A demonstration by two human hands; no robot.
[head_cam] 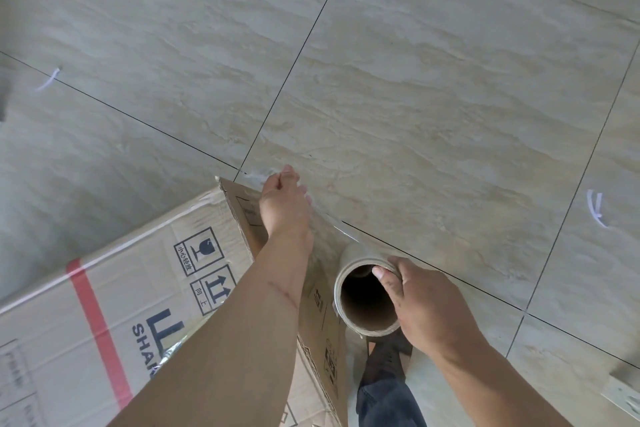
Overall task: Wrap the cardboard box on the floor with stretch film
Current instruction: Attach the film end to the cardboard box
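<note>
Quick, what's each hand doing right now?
Left hand: fingers curled, pulling the stretch film at the cardboard box corner.
Right hand: gripping the film roll by its end, thumb inside the core.

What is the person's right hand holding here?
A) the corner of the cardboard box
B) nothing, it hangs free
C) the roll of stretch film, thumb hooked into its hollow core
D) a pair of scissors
C: the right hand grips the roll of stretch film at its open end, thumb inside the cardboard tube, while the left hand holds the film's loose end at the box corner.
</note>
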